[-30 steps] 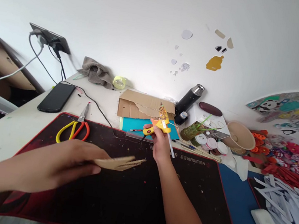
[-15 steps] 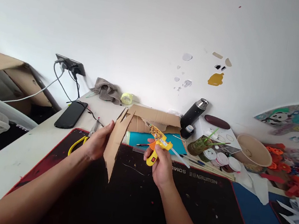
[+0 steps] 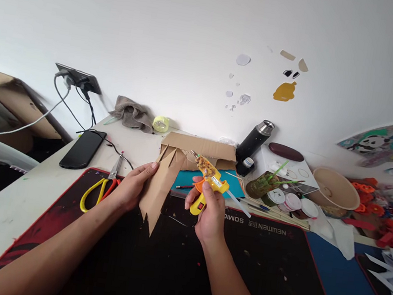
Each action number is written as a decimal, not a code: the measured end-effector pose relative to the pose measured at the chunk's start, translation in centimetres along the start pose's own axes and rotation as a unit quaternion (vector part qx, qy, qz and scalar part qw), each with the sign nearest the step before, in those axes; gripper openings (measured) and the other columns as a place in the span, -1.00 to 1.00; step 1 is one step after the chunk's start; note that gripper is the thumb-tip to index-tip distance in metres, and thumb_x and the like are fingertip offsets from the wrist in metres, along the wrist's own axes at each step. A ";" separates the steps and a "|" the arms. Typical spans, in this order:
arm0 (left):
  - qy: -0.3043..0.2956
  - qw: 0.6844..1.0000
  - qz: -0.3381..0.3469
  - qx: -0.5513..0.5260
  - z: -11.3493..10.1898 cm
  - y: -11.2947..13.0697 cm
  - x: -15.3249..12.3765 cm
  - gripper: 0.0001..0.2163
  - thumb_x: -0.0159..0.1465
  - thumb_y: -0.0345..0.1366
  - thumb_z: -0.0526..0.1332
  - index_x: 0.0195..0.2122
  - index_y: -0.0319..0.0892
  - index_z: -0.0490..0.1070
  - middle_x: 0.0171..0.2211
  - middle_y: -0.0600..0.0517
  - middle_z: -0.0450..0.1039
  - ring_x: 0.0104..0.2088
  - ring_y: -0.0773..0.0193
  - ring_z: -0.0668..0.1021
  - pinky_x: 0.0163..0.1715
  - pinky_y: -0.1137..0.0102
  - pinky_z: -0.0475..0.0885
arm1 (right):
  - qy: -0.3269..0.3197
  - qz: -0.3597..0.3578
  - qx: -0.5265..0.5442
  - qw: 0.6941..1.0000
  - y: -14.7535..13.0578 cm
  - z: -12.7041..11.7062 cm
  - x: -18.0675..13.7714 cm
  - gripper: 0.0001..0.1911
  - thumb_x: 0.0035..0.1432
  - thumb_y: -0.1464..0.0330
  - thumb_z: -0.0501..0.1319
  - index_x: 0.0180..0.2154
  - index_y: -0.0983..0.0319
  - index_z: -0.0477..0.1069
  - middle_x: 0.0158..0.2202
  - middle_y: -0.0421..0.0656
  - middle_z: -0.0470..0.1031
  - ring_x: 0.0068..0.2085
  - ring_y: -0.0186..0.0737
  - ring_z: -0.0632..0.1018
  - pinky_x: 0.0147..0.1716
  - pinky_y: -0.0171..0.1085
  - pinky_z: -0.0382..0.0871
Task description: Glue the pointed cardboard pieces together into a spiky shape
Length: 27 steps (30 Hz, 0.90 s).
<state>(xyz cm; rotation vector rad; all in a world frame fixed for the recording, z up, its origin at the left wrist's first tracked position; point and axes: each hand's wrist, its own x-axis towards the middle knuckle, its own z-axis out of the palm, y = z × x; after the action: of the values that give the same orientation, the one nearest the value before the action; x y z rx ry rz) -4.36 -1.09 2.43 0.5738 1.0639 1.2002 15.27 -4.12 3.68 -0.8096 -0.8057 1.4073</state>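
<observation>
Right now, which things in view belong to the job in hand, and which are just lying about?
In use:
cardboard piece, in the left hand
yellow glue gun, in the right hand

Probably just lying about:
black phone
grey cloth
black flask
scissors, though possibly part of the job

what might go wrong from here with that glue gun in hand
The glue gun in the right-hand grip has its tip close to the cardboard; if hot, a slip might burn the left-hand grip holding that piece. Heat can't be seen.
The scissors lie beside the left forearm, so a sweep could knock them.
The cord passes the phone and might snag.
</observation>
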 end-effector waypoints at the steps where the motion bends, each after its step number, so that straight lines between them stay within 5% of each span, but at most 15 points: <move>1: 0.000 1.000 0.000 0.005 -0.1 -0.2 0.0 -0.49 0.01 0.07 0.59 -0.17 -0.19 0.64 -0.25 -0.09 0.73 -0.27 0.00 0.73 -0.36 0.31 0.63 | -0.011 0.004 -0.007 1.000 0.1 -0.2 -0.3 -0.55 0.28 -0.01 0.33 -0.15 0.27 0.58 -0.60 -0.22 0.51 -0.61 -0.29 0.47 -0.52 -0.28 0.33; 6: -0.006 0.999 0.024 0.042 -0.7 -0.3 -0.3 -0.53 0.08 0.11 0.55 -0.20 -0.16 0.62 -0.32 -0.03 0.69 -0.37 0.12 0.67 -0.42 0.39 0.54 | -0.068 0.009 -0.036 0.997 -0.3 -0.6 -1.5 -0.57 0.32 0.01 0.32 -0.15 0.27 0.59 -0.63 -0.24 0.48 -0.63 -0.31 0.46 -0.57 -0.32 0.29; 15: -0.004 0.976 0.144 0.164 -0.8 0.9 -1.0 -0.57 0.15 0.14 0.49 -0.36 -0.15 0.52 -0.43 0.08 0.51 -0.44 0.33 0.45 -0.48 0.52 0.35 | -0.035 -0.036 -0.082 0.995 -0.7 -0.7 -2.0 -0.60 0.36 0.02 0.30 -0.19 0.25 0.56 -0.67 -0.30 0.39 -0.63 -0.34 0.39 -0.54 -0.31 0.28; 27: 0.043 0.958 0.192 0.209 -0.6 1.4 -1.4 -0.51 0.11 0.24 0.46 -0.36 -0.13 0.53 -0.43 0.08 0.52 -0.45 0.27 0.44 -0.45 0.46 0.35 | -0.022 -0.025 -0.122 0.992 -0.7 -1.0 -2.2 -0.59 0.38 0.02 0.28 -0.23 0.25 0.55 -0.67 -0.30 0.34 -0.61 -0.35 0.38 -0.52 -0.30 0.31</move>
<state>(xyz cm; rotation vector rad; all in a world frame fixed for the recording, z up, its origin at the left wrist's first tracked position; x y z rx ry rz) -5.55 -2.03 3.77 1.1053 1.3322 1.3492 16.45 -6.35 3.82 -0.9405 -1.0394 1.3011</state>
